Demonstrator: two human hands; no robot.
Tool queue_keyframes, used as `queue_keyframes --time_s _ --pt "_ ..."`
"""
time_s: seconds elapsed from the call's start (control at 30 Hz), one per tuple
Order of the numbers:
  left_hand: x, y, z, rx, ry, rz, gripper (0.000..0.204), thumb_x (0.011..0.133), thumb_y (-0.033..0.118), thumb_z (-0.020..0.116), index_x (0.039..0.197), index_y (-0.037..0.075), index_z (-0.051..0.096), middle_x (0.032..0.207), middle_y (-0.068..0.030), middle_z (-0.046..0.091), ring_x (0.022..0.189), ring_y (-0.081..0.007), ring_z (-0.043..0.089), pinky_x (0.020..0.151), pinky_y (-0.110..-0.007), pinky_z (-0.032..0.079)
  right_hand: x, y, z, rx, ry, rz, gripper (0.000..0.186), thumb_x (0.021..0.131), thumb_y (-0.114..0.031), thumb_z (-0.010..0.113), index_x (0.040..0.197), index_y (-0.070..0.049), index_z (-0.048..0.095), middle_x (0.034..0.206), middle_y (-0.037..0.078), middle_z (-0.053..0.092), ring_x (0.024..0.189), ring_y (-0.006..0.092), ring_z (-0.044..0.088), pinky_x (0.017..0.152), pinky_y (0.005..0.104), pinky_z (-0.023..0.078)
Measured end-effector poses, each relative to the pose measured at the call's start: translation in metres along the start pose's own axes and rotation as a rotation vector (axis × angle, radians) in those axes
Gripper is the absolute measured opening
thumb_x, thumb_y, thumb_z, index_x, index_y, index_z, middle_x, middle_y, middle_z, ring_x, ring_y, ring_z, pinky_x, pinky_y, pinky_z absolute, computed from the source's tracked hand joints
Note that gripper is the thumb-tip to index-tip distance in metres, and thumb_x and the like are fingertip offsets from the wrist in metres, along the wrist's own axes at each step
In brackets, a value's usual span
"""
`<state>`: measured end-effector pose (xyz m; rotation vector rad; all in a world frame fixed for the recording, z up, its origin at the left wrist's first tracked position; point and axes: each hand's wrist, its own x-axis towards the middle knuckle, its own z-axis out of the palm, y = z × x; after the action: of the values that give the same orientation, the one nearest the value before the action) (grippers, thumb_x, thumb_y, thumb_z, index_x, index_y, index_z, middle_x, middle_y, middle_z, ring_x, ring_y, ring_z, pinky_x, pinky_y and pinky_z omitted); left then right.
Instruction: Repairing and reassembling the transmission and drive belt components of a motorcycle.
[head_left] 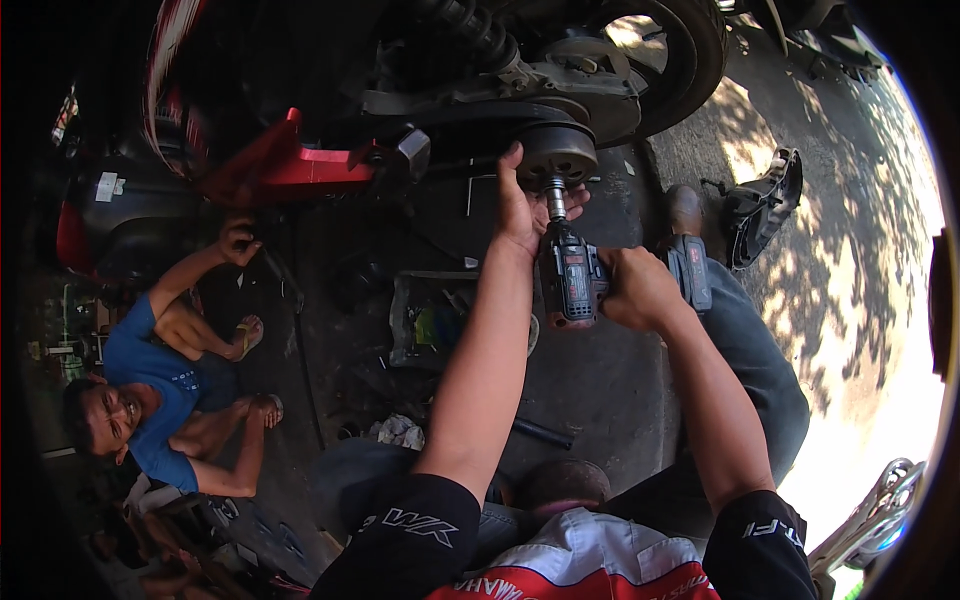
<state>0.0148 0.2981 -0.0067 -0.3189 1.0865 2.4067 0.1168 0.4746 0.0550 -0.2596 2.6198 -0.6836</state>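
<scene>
Above the stained ground, a scooter fills the upper frame with its rear wheel and exposed round clutch drum, while a person in a blue shirt sits well apart at the left. Below the drum, the left hand rests its spread fingers against the drum's rim. The right hand has its fingers wrapped tight around the grip of a cordless impact wrench, whose socket meets the drum's centre.
</scene>
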Motion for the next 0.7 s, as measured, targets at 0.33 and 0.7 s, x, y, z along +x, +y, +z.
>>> queue_keyframes --time_s 0.33,0.7 --pt "-0.001 0.0 0.005 0.145 0.186 -0.004 0.101 0.072 0.084 0.062 0.129 0.001 0.061 0.1 -0.0168 0.071 0.086 -0.0303 0.073 0.094 -0.045 0.05 -0.003 -0.01 -0.003 -0.126 0.027 0.049 0.037 0.067 -0.009 0.07 0.104 -0.005 0.07 0.089 0.025 0.073 0.09 0.0436 0.072 0.084 0.0508 0.058" --pt "0.004 -0.007 -0.002 -0.036 -0.069 0.064 0.11 0.075 0.088 0.052 0.136 -0.004 0.057 0.11 -0.0235 0.071 0.094 -0.0382 0.074 0.1 -0.054 0.052 0.004 -0.002 0.0 0.036 0.01 -0.003 0.036 0.065 -0.008 0.07 0.101 -0.004 0.071 0.091 0.026 0.073 0.093 0.0445 0.07 0.087 0.0498 0.056"
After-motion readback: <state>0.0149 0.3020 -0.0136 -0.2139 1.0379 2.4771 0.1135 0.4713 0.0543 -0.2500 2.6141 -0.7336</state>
